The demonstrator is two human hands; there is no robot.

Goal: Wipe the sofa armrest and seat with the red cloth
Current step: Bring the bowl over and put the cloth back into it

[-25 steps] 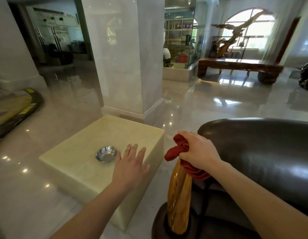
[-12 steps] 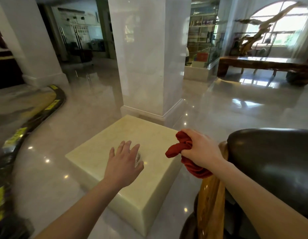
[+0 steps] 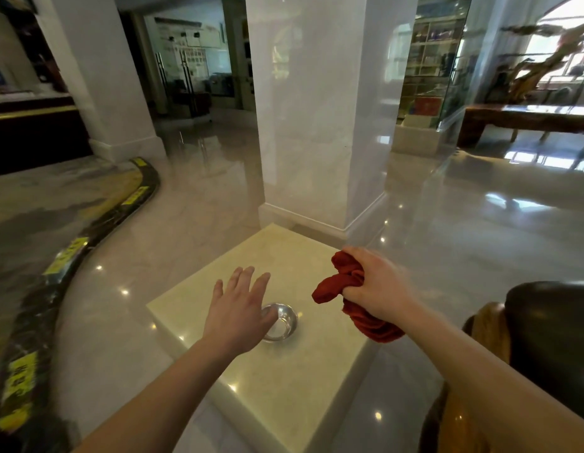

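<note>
The room I looked into was a polished lobby, its white pillar point(image 3: 313, 109) rising straight ahead. Compared with a second earlier, my view had swung left: the dark leather sofa point(image 3: 552, 348), which had filled the lower right, was now only a sliver at the right edge, with its glossy wooden armrest point(image 3: 490, 328) just showing. The pale stone block table point(image 3: 316, 380) sat centred below me instead.

My right hand point(image 3: 379, 286) had left the armrest, where it had pressed the cloth a second before, and hung over the table's right side, fingers closed around the bunched red cloth point(image 3: 343, 286), which dangled free and touched nothing. My left hand point(image 3: 236, 313) was spread flat and empty, over the small metal bowl point(image 3: 282, 322) and partly covering it; whether it touched the rim I could not tell.

I judged the wiping had paused: with the cloth off the sofa and nothing of the seat in view, I could not judge how much was done.
</note>
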